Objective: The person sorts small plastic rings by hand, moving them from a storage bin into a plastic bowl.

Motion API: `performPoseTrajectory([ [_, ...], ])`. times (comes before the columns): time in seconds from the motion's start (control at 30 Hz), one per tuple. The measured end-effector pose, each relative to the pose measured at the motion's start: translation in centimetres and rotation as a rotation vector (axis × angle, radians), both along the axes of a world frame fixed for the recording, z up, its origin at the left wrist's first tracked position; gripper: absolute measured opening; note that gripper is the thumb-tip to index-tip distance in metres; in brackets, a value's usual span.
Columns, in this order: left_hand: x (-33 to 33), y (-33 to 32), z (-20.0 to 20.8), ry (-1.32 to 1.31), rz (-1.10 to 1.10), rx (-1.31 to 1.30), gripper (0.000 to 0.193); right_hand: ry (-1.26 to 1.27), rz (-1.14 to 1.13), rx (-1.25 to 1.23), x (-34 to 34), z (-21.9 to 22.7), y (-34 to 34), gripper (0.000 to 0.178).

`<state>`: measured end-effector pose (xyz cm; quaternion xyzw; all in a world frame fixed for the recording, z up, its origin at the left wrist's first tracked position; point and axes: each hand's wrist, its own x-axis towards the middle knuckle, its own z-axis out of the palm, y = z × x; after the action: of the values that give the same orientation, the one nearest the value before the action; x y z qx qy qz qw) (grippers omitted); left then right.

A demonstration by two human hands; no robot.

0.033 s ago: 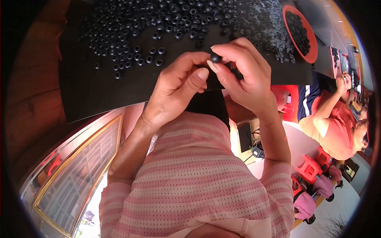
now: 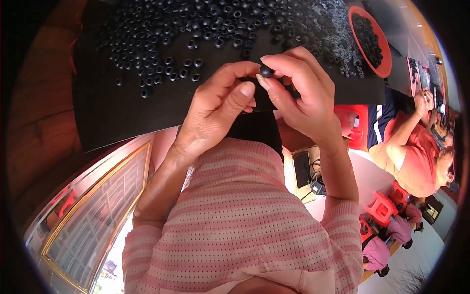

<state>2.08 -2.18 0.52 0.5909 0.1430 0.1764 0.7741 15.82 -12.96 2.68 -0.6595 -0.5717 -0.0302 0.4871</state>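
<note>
Between the thumb and forefinger of my right hand [image 2: 303,90] is a small black ball-shaped piece [image 2: 267,71], held just above the near edge of the table. My left hand [image 2: 215,105] is close beside it on the left, its forefinger reaching to the ball. The left thumb lies against the curled fingers, and whatever they hold, if anything, is hidden. Beyond both hands spreads a large pile of similar black pieces [image 2: 215,24] with round openings. Small, shiny, clear or silvery coil-like parts [image 2: 338,29] lie in a heap at the right of this pile.
An orange-red bowl [image 2: 384,63] of black pieces stands at the table's right. The dark tabletop [image 2: 112,112] ends just before my body. Past a red stool [image 2: 360,127], a person in a coral top [image 2: 416,157] sits at the right. Other people and red stools are farther off.
My left thumb and fingers have shifted very slightly up and to the left. The right hand keeps its pinch on the black ball-shaped piece.
</note>
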Motion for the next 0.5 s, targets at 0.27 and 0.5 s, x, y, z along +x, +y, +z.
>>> performPoseTrajectory([
  [0.27,-0.7,0.7,-1.3,-0.097,-0.04,-0.004,0.027,-0.198,0.008,0.025,-2.4,-0.5,0.3,0.031],
  [0.5,-1.1,0.7,-1.3,-0.206,-0.056,-0.15,0.027,-0.006,0.119,0.05,-2.2,-0.8,-0.9,0.045],
])
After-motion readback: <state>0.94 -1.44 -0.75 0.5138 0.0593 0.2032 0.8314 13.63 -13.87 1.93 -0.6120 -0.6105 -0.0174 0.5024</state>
